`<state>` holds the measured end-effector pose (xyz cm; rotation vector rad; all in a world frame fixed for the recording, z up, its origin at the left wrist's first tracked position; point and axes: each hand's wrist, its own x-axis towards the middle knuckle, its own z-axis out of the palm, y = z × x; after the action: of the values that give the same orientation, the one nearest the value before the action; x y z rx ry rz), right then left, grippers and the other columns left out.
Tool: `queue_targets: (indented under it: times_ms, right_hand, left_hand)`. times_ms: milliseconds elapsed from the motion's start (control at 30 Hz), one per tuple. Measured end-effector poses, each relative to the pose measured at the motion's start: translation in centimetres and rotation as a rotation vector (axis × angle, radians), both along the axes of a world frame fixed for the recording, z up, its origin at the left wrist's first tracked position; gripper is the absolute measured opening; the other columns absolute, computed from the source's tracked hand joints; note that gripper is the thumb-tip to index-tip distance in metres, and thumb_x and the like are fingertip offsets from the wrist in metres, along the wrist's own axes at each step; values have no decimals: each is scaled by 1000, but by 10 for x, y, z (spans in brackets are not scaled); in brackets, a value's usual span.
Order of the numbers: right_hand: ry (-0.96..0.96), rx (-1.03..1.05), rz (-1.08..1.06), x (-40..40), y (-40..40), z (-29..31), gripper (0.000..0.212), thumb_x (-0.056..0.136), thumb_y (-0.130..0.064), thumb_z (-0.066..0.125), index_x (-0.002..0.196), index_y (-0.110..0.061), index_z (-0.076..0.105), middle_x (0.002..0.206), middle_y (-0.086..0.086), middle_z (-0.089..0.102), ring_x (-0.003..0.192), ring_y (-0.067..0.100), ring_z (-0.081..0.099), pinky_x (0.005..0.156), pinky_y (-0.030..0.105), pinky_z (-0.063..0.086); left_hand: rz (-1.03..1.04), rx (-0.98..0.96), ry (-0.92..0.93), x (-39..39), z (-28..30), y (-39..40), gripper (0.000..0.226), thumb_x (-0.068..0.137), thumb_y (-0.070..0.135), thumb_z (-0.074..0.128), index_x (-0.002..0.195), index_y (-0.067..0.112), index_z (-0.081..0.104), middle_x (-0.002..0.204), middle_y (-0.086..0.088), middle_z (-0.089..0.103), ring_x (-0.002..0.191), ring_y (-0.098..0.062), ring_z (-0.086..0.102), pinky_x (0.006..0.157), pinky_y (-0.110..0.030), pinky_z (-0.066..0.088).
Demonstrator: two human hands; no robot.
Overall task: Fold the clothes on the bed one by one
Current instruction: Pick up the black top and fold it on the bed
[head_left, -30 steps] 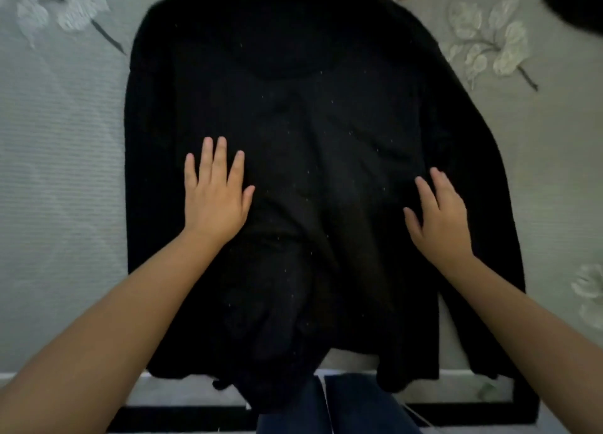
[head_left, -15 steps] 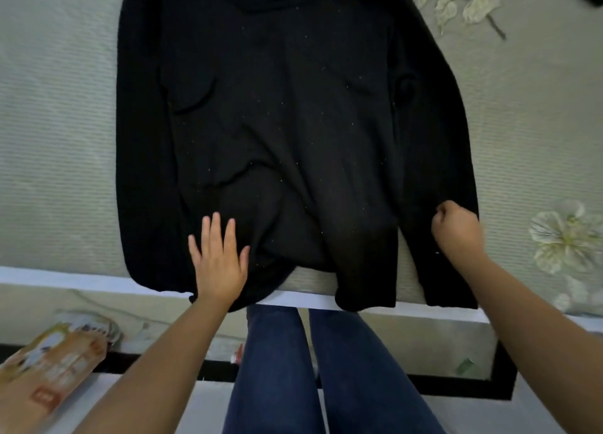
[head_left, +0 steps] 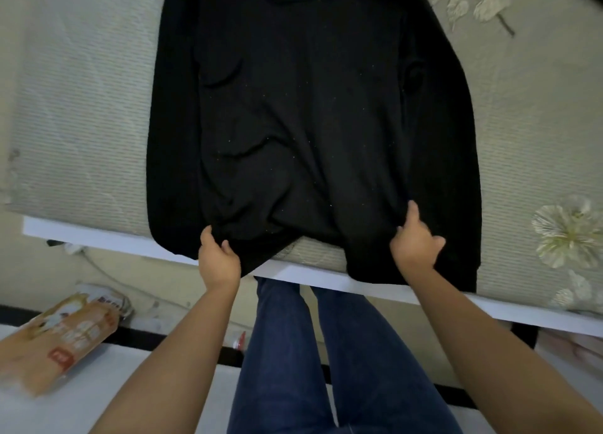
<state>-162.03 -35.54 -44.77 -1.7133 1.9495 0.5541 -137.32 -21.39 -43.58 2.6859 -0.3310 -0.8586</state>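
black sweater (head_left: 303,123) hem, left hand (head_left: 218,260), right hand (head_left: 415,242) pinching

Sweater (head_left: 306,123): plain black, tiny pale specks. Bedspread (head_left: 81,113): grey-green, fine ribbed stripes, pale floral print. Bed edge (head_left: 326,278): white. Jeans (head_left: 326,352): dark blue. Packet (head_left: 62,339) on floor: orange, white.

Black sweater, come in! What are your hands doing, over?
Left hand and right hand both grip the hem of the black sweater. Sweater flat on the bed, hem bunched at the edge. Nothing in the way.
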Motion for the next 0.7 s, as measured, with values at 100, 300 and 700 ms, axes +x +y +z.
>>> queue_targets:
  times_ms: [100,300,700]
  right_hand:
    - [95,-95,45,-43,-23,13,63,88,-4,45,145,-14,20,119,24,54,102,38,53,92,42,30]
    - [296,40,256,-56,-26,18,67,90,-9,44,147,-10,7,128,23,47,109,36,49,98,43,30]
    - [68,33,600,74,61,8,63,93,-35,42,147,-20,14,155,7,8,142,24,8,113,45,9]
  left_hand:
    - [-169,54,-49,25,5,21,42,94,2,41,135,-2,35,121,-32,48,108,-44,49,88,-45,40]
    - [-513,335,60,59,5,57,53,93,19,47,140,7,25,122,-26,45,103,-42,51,84,-46,42]
    - [-34,65,-67,99,-3,34,47,91,11,51,131,-7,35,130,-29,39,117,-41,41,96,-43,33]
